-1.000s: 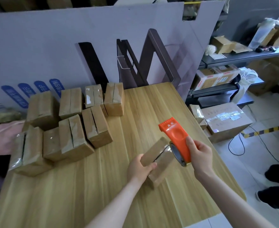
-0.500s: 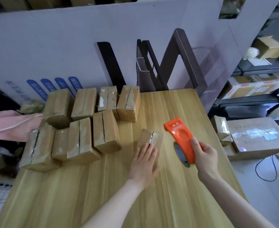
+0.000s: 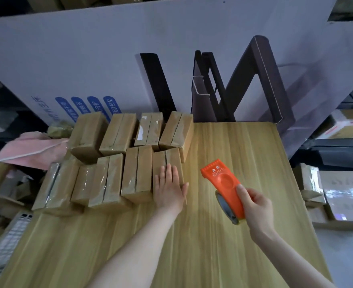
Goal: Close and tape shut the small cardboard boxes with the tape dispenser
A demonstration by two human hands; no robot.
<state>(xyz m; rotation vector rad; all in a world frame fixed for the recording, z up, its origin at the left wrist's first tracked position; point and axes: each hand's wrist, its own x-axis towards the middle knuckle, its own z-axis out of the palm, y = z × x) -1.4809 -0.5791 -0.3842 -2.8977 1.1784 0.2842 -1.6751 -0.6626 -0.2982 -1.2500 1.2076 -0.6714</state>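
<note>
Now, seen from head height, a person's left hand [image 3: 169, 190] lies palm down on a pale wooden table [image 3: 233, 154], fingers straight and close together, on top of a small cardboard box [image 3: 171, 157] at the right end of the front row. The flat press looks meant to seat this box snug against its neighbours and hold its flaps down. The box touches the one to its left and the one behind it, and a dark seam runs along its top; whether tape covers that seam I cannot tell. About 9 brown boxes [image 3: 109, 175] sit packed in 2 rows at the table's far left, several with glossy tape over their seams, probably gathered there as finished work, out of the way of the taping. The right hand [image 3: 254, 206] grips an orange tape dispenser [image 3: 223, 181] by its lower end, fingers curled round the body, the roll [image 3: 225, 208] beneath. It hovers just right of the pressed box, toothed edge pointing away, touching no box, likely held ready for the next one. A pink cloth [image 3: 30, 148] lies off the table's left edge, and a large white board [image 3: 130, 48] stands behind
</note>
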